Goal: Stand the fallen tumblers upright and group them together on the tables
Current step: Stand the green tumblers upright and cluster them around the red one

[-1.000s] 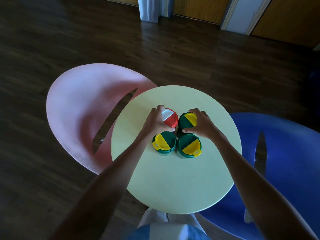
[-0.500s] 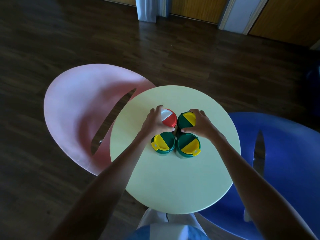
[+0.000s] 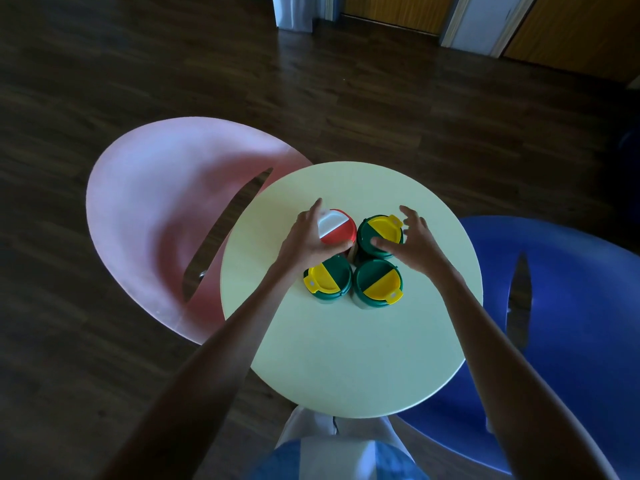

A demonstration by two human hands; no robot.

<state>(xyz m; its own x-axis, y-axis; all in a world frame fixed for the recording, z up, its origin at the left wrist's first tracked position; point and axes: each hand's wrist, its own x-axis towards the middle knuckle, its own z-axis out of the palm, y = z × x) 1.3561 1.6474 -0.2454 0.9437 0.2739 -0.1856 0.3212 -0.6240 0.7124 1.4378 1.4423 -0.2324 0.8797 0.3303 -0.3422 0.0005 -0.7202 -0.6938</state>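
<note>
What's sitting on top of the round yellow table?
Four upright tumblers, bunched together: a red-lidded tumbler and three green-lidded tumblers. The left hand covers part of the red one; lids hide their insides.

Matt table (image 3: 346, 341) (glossy plastic lids (image 3: 379, 284))

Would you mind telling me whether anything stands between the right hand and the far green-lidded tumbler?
Nothing visible does. The right hand is open right beside the far green-lidded tumbler, thumb over its lid. The red-lidded tumbler stands on its other side, gripped by the left hand.
</note>
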